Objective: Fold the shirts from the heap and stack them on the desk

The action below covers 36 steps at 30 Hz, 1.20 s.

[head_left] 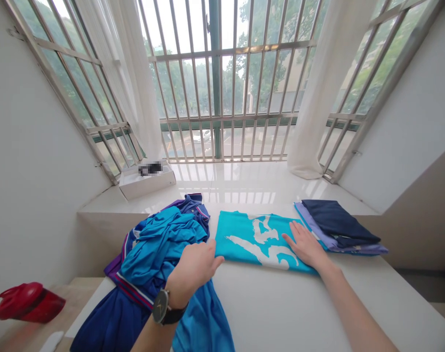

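Note:
A folded turquoise T-shirt [240,234] with large white brush-like lettering lies flat on the white table. My right hand [302,242] rests palm down on its right part, fingers stretched out. At its lower left edge is my left hand [195,266], wearing a black-strapped watch [161,307]; the fingers are curled in at the cloth's edge and their tips are partly hidden. Beneath and beside the left forearm spreads a loose heap of blue and purple shirts [164,234] with striped trim. A folded stack of clothes [342,222], navy on top of lilac, sits right of the T-shirt.
Behind the table [266,303] runs a glossy white sill [237,183] below a barred window. An open white box [149,183] with a blurred-out dark item stands on the sill's left. Pale curtains [314,98] hang at both sides. A red object [30,303] is low at left.

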Available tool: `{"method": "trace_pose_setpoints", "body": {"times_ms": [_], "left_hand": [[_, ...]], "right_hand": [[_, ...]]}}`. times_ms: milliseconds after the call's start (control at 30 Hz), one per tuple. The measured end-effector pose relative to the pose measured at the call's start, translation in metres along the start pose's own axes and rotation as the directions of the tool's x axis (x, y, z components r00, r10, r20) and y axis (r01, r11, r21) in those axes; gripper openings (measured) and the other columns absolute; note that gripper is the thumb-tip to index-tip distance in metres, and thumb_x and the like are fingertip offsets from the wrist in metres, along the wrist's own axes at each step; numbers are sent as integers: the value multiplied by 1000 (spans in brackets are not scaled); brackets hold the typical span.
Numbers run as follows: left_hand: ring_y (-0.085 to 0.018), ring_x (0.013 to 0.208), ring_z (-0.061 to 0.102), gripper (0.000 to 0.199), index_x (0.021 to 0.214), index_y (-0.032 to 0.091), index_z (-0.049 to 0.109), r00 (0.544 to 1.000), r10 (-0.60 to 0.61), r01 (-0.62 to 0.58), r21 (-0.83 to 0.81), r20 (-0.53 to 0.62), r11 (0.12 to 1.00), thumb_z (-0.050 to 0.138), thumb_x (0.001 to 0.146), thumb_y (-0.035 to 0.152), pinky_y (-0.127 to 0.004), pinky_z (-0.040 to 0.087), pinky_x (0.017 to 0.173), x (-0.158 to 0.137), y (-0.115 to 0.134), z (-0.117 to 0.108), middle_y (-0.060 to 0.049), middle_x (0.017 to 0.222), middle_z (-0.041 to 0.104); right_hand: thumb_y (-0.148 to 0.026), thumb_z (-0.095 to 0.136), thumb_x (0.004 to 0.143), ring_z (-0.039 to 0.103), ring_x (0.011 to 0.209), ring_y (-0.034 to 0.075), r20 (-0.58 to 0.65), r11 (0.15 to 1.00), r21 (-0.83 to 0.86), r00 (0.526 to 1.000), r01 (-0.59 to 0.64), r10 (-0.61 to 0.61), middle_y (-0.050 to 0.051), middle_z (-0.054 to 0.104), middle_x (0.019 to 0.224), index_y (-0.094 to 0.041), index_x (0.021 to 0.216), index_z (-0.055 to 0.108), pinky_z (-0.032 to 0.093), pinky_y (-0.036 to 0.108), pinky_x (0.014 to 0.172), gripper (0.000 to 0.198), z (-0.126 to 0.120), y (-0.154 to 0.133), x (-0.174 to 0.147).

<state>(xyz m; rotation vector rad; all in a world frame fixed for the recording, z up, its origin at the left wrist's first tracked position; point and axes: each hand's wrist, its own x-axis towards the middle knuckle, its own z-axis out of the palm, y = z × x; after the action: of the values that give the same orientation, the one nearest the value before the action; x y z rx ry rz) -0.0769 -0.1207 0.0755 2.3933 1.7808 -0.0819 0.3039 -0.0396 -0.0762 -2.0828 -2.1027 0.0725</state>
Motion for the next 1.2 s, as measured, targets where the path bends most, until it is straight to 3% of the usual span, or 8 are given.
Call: {"method": "trace_pose_setpoints", "body": {"times_ms": [100, 200, 300, 467, 633, 1000, 1067, 1200], "left_hand": [[-30, 99, 66, 34, 109, 16, 63, 982, 125, -129, -18, -145, 992, 44, 97, 42, -38, 51, 84, 45, 19, 0, -15, 104, 69], [-33, 134, 44, 41, 126, 12, 58, 939, 243, -250, 3, -244, 968, 44, 98, 39, -44, 37, 109, 94, 33, 29, -19, 140, 52], [-37, 146, 23, 60, 144, 11, 43, 951, 185, -197, -25, -246, 980, 48, 95, 46, -52, 23, 117, 121, 33, 70, -20, 156, 32], [-33, 148, 20, 70, 150, 11, 35, 954, 76, -104, -83, -291, 991, 37, 96, 56, -50, 17, 119, 130, 20, 106, -19, 158, 27], [-34, 148, 19, 74, 151, 11, 35, 954, 15, -44, -91, -300, 995, 34, 95, 60, -51, 16, 119, 135, 19, 106, -19, 158, 27], [-36, 148, 18, 76, 152, 12, 31, 975, 99, -116, -78, -197, 990, 33, 95, 63, -54, 21, 116, 110, 8, 102, -20, 159, 25], [-39, 144, 26, 75, 150, 13, 34, 980, 84, -99, -73, -182, 992, 36, 94, 63, -58, 25, 111, 115, 8, 94, -22, 156, 31], [-35, 124, 50, 52, 139, 17, 48, 948, 14, -43, -83, -317, 996, 38, 99, 47, -54, 34, 104, 137, 7, 77, -18, 137, 54]], "right_hand": [[-65, 23, 93, 23, 148, 30, 17, 1000, 7, 1000, -20, 20, 17, 30, 158, -4, 151, 32, 20, 48, 121, 85, -2, -2, -1], [-65, 23, 94, 22, 148, 29, 16, 1000, 5, 1000, -27, 27, 18, 29, 159, -2, 151, 30, 19, 46, 122, 86, -5, -4, -2], [-64, 21, 94, 20, 149, 28, 18, 999, -5, 999, -49, 49, 19, 26, 160, 1, 152, 27, 18, 43, 122, 87, -6, -5, -4], [-68, 22, 93, 19, 149, 29, 3, 995, -4, 995, -97, 97, 17, 25, 160, -3, 153, 25, 19, 46, 121, 89, -5, -8, -5], [-68, 22, 93, 18, 149, 29, 17, 994, -4, 993, -113, 113, 17, 24, 160, -2, 153, 25, 19, 45, 121, 89, -10, -12, -3], [-65, 30, 91, 23, 147, 32, 0, 988, -44, 989, -150, 150, 21, 28, 158, 0, 150, 30, 21, 45, 120, 88, -4, -25, -35], [-62, 36, 89, 27, 146, 35, -32, 986, -61, 988, -155, 153, 23, 33, 156, 0, 147, 37, 24, 48, 119, 84, -6, -25, -29], [-42, 35, 93, 37, 139, 36, -157, 989, 37, 977, -141, 145, 21, 45, 149, -7, 136, 53, 32, 52, 113, 58, -19, -23, 8]]}}
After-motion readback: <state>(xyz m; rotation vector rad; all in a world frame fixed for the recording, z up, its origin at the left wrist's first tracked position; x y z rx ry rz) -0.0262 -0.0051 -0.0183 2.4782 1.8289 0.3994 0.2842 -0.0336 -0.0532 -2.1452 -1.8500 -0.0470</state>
